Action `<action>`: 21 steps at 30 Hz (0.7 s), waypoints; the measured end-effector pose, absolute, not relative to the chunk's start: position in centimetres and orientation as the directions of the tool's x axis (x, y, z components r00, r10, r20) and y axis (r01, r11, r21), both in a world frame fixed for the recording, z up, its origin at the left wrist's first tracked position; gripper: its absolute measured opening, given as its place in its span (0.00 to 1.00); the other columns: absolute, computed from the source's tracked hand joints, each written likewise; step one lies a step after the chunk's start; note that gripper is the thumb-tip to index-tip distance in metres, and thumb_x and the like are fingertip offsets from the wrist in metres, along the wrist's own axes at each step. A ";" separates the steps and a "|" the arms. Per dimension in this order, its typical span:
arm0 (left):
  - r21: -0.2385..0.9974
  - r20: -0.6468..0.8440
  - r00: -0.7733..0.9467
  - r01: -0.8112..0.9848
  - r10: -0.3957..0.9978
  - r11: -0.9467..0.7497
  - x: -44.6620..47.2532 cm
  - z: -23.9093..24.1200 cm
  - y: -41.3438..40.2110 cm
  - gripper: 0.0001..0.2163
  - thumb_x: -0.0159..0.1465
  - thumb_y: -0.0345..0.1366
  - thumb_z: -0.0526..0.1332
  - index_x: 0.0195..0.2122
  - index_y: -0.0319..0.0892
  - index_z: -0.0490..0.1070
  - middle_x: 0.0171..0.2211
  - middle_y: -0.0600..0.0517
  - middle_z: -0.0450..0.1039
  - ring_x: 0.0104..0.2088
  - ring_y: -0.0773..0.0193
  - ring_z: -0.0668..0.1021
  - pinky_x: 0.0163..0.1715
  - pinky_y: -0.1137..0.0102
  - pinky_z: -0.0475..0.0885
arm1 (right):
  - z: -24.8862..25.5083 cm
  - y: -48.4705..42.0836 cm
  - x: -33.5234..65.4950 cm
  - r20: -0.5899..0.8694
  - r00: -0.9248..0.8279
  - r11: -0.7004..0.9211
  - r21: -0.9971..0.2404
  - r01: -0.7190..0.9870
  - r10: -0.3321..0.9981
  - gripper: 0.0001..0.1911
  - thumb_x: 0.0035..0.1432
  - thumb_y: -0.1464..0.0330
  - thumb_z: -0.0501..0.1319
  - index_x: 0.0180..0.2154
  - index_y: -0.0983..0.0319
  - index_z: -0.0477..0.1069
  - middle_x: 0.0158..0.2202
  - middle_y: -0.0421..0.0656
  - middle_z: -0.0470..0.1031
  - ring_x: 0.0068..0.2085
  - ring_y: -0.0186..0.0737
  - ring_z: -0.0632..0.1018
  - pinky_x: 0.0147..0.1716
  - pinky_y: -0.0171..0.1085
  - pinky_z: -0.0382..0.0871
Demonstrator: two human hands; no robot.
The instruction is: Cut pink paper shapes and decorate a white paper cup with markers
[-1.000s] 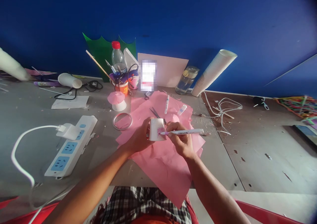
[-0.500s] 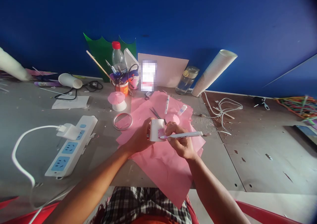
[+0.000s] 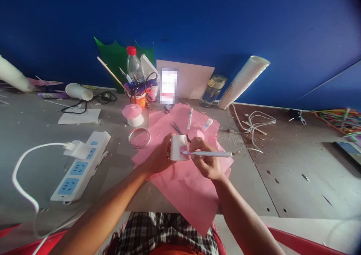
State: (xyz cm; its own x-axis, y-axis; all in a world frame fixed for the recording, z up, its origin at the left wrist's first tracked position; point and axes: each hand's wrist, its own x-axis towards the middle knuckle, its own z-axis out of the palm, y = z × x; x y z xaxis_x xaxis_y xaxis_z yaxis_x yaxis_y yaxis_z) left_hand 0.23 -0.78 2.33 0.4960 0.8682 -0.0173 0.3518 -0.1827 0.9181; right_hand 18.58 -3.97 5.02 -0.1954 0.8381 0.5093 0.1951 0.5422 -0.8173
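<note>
My left hand [image 3: 159, 155] is wrapped around a white paper cup [image 3: 178, 147] lying on its side above sheets of pink paper [image 3: 186, 187]. A pink patch shows on the cup's wall. My right hand [image 3: 205, 159] pinches a white marker [image 3: 210, 154], and its tip touches the pink patch on the cup. Scissors [image 3: 178, 129], a second marker [image 3: 190, 118] and a small glue tube [image 3: 207, 124] lie on the pink paper just beyond my hands.
A white power strip [image 3: 81, 165] with its cable lies at the left. A tape ring [image 3: 139, 138], a pink-topped cup [image 3: 133, 115], a holder of tools [image 3: 139, 91], a water bottle [image 3: 133, 64], a jar [image 3: 212, 91] and a stack of cups [image 3: 244, 81] stand behind. Loose white cable [image 3: 254, 123] lies at the right.
The marker tip has shifted slightly across the pink patch on the cup, and the marker's barrel has levelled. My left hand keeps the cup in the same place.
</note>
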 end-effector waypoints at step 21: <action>0.912 0.010 0.508 0.349 0.861 -0.217 0.2 2.1 -0.9 0.30 0.54 0.35 0.63 0.56 0.45 0.52 0.36 0.51 0.72 0.33 0.63 0.75 0.30 0.70 0.70 | 4.6 -3.9 19.0 0.464 -0.282 0.516 -0.844 0.148 0.840 0.03 0.52 0.73 0.56 0.28 0.59 0.66 0.25 0.41 0.66 0.30 0.39 0.66 0.30 0.40 0.61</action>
State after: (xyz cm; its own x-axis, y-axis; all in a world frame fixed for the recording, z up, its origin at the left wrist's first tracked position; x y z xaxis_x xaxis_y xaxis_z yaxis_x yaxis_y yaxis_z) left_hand 0.20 -0.86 2.06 0.5080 0.8613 0.0105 0.3486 -0.2167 0.9119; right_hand 18.97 -3.88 4.64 -0.2820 0.8398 0.4638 0.1483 0.5158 -0.8438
